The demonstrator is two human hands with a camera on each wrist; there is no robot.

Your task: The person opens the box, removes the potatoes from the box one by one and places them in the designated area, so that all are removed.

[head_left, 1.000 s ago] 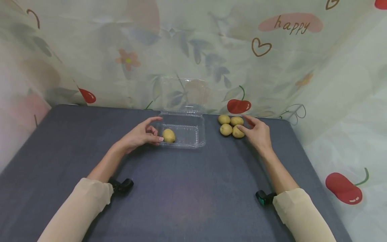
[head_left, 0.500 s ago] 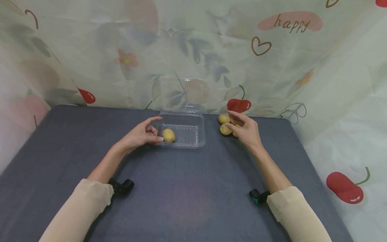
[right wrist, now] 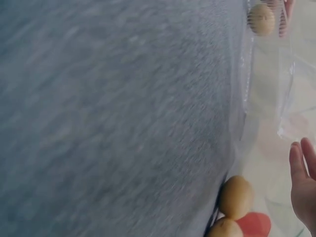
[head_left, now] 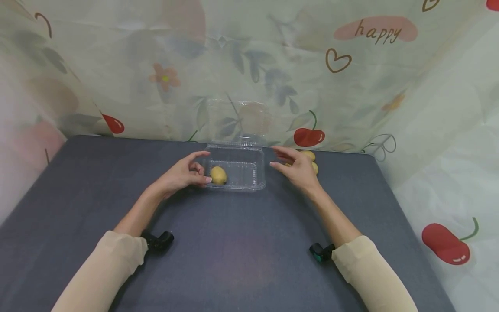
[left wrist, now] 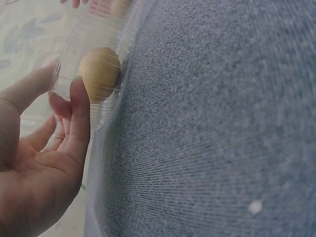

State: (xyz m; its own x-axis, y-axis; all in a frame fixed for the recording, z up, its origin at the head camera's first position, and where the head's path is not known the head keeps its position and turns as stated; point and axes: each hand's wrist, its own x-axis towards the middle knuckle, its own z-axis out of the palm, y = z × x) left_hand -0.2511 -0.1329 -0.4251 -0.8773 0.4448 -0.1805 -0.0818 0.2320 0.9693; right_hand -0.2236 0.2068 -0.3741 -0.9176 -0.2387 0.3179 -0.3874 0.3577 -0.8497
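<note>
A clear plastic clamshell container (head_left: 243,171) lies on the table with its lid (head_left: 238,121) raised at the back. One small yellow potato (head_left: 218,175) sits in its near left corner. My left hand (head_left: 181,173) holds the container's left end, thumb at the near corner and index finger at the far one; the left wrist view shows the thumb by the wall close to the potato. My right hand (head_left: 300,171) is just right of the container, thumb and fingers apart, holding nothing. Behind it are several loose potatoes (head_left: 308,155), partly hidden by the hand.
The dark cloth-covered table (head_left: 234,242) ends at a patterned curtain (head_left: 241,65) just behind the container. Each wrist carries a black camera mount (head_left: 157,240). A thin wire-like outline (head_left: 382,145) shows at the back right corner.
My right hand has moved left from over the loose potatoes toward the container, with nothing in it. The left hand and the potato in the container stay where they were.
</note>
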